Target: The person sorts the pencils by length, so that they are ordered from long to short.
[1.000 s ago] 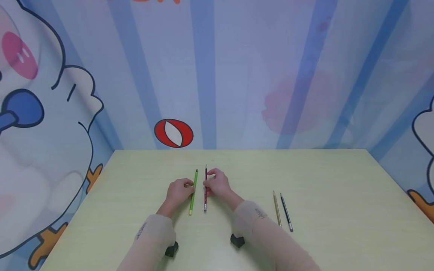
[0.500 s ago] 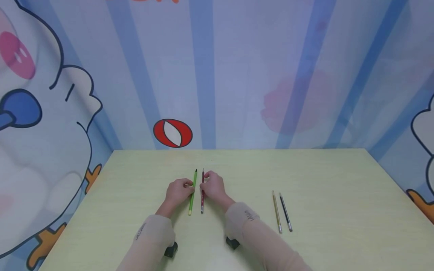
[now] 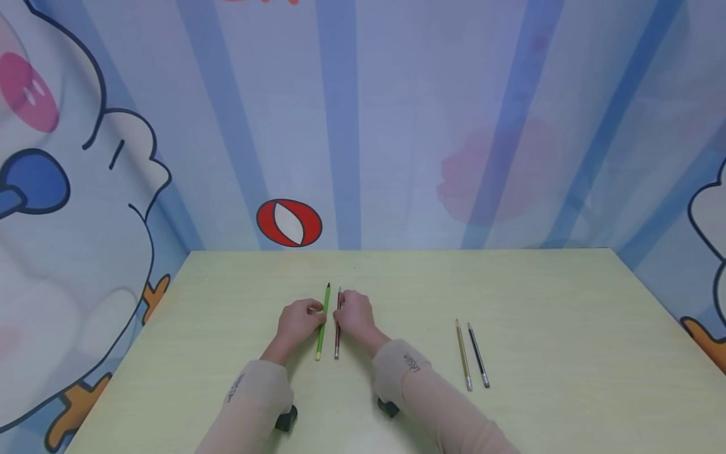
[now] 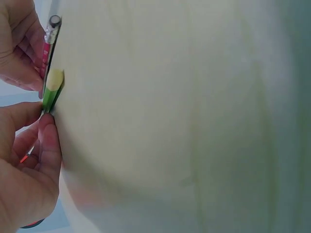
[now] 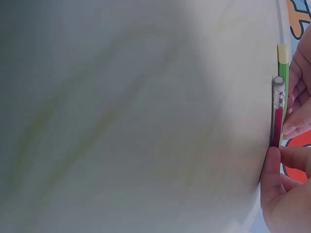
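Observation:
A green pencil (image 3: 320, 340) lies on the table with its dark tip pointing away. My left hand (image 3: 299, 323) pinches it near the middle between thumb and fingers; its pale yellow end (image 4: 56, 77) shows in the left wrist view. Just to the right, about parallel to it, is a dark red pencil (image 3: 337, 343) with a metal band and eraser. My right hand (image 3: 356, 315) pinches this red pencil between thumb and finger, as the right wrist view also shows at the shaft (image 5: 278, 119). A narrow gap separates the two pencils.
On the right side of the pale table (image 3: 539, 315) lie a gold-coloured pencil (image 3: 463, 356) and a dark pencil (image 3: 479, 356), side by side with tips away. A printed blue striped backdrop (image 3: 397, 126) stands behind the table's far edge. Black wrist-worn pieces sit under both sleeves.
My right hand has moved left and slightly nearer with the red pencil, narrowing the gap to the green one. My left hand and the green pencil have stayed in place.

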A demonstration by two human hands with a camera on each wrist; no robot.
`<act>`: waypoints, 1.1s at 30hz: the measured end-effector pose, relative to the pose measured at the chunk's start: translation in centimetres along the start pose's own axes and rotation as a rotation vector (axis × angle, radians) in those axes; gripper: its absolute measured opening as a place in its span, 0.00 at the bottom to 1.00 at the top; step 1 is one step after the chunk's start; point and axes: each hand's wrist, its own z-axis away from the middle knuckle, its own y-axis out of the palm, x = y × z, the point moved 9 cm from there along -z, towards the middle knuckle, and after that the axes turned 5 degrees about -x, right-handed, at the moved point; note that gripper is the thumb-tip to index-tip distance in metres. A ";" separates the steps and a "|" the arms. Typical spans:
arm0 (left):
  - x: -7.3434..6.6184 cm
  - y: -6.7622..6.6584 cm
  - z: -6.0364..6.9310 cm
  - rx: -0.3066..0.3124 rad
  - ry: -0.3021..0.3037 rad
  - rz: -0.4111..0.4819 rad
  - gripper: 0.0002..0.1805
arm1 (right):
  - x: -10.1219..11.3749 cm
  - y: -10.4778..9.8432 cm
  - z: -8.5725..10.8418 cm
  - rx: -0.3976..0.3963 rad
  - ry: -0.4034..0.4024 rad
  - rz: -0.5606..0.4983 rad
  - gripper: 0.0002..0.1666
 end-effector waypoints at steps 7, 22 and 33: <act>-0.1 -0.1 0.2 0.003 -0.020 0.007 0.16 | 0.2 -0.6 0.1 -0.002 -0.011 -0.028 0.09; 0.2 0.0 0.3 0.015 -0.059 0.014 0.15 | -1.2 0.0 -0.2 0.057 0.093 -0.220 0.14; 0.3 0.1 0.2 0.015 -0.055 0.015 0.15 | -1.7 0.3 -0.4 0.082 0.116 -0.244 0.15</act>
